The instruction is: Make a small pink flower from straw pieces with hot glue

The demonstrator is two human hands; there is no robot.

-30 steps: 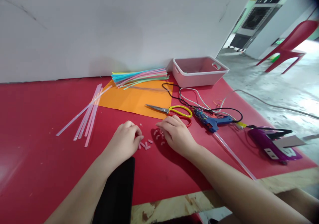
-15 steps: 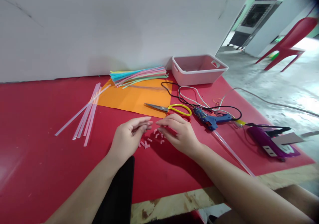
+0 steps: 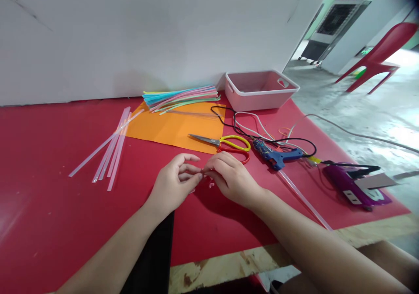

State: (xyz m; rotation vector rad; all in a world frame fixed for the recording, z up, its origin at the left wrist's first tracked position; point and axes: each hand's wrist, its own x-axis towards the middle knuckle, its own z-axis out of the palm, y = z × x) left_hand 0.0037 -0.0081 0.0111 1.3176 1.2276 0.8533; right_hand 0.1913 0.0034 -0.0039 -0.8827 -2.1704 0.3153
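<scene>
My left hand point(image 3: 175, 180) and my right hand point(image 3: 231, 175) meet at their fingertips over the red tabletop. Both are closed in a pinch, and whatever sits between the fingers is too small and hidden to make out. Under the hands lie small pink cut pieces point(image 3: 211, 183), mostly covered by my fingers. Just beyond my right hand rest scissors point(image 3: 214, 141) with one yellow and one red handle, their blades over an orange sheet point(image 3: 163, 128). A blue glue gun point(image 3: 277, 155) lies to the right, a clear glue stick point(image 3: 304, 200) reaching from it toward the table edge.
Glue sticks point(image 3: 113, 150) lie in a loose pile at left. Colourful pipe cleaners point(image 3: 183, 97) sit at the back, beside a pink basket point(image 3: 262, 100). Cables run to a purple power strip point(image 3: 355, 187) at right. A black flat object point(image 3: 152, 250) lies under my left forearm.
My hands have come together; the fingertips, apart before, now touch. My right fingers have closed into a pinch, and the hands cover more of the pink pieces.
</scene>
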